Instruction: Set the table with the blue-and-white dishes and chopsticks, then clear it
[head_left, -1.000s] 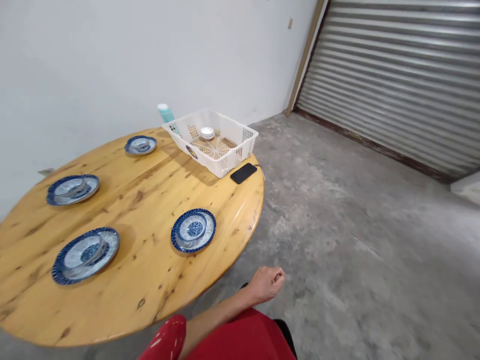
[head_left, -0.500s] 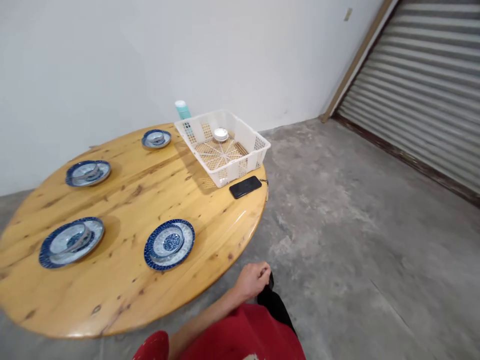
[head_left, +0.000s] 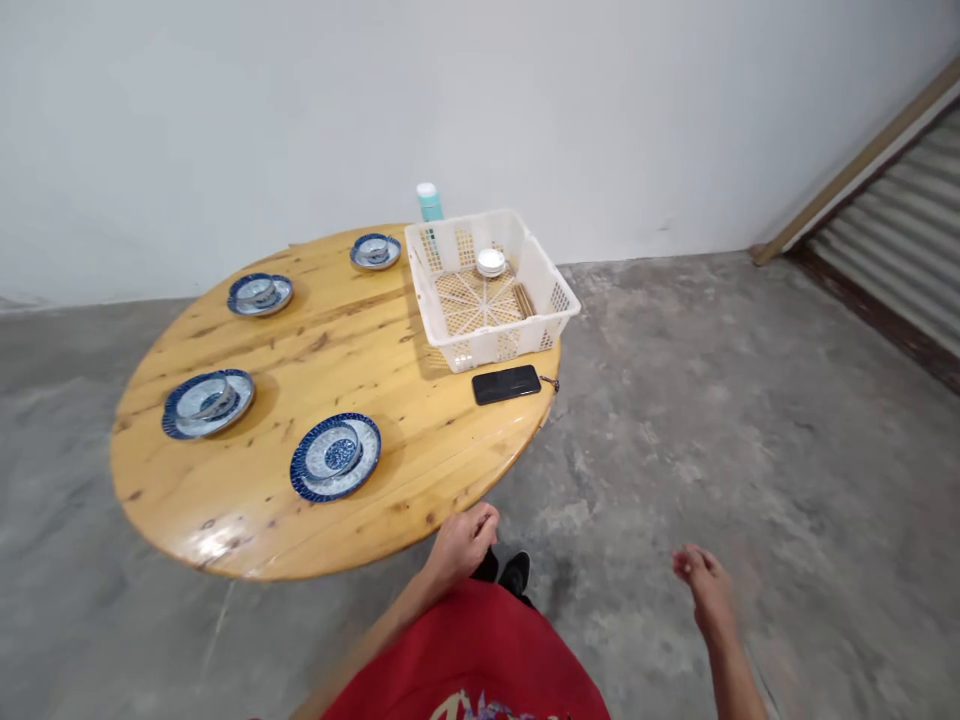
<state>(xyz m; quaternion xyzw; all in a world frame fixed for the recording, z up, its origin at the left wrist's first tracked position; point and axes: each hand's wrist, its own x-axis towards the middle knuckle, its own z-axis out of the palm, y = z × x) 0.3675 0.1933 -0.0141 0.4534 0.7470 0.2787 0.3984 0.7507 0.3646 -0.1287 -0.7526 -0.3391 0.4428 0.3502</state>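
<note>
Black phone [head_left: 506, 384] lies long axis left-right beside basket [head_left: 499, 347]; left hand [head_left: 461, 545] fingers curled, right hand [head_left: 705, 592] fingers open, both empty.

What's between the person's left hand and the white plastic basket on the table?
In the head view, a flat black phone lies on the round wooden table between the left hand and the white plastic basket.

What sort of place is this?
Probably a garage or storeroom used for eating: bare concrete floor, a roll-up metal shutter at the right, and a round wooden table set with blue plates.
</note>
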